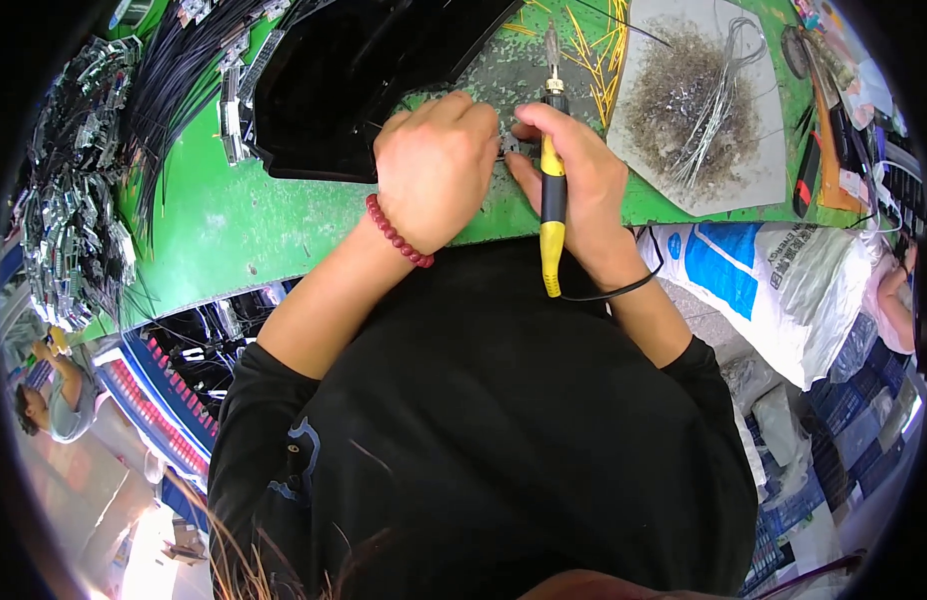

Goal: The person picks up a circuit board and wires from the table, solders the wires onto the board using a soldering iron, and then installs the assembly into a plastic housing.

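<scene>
My right hand (592, 185) holds a yellow and black soldering iron (553, 200). The iron's metal tip points away from me, and its black cord runs down past my wrist. Close beside it, my left hand (439, 160) is closed, knuckles up, with a red bead bracelet on the wrist. Its fingertips are hidden, so whatever it may pinch cannot be made out. Just beyond the left hand lies a large black glossy tray (324, 90). Thin yellow wires (606, 60) are scattered beyond the iron on the worn green table (224, 220).
At the right, a grey-white board (704, 185) carries brown residue and a bundle of solder wire (722, 110). Black cables (169, 90) and many small metal connectors (79, 200) pile up at the left. A white sack (784, 270) stands below the table's right edge; another person (64, 400) is at far left.
</scene>
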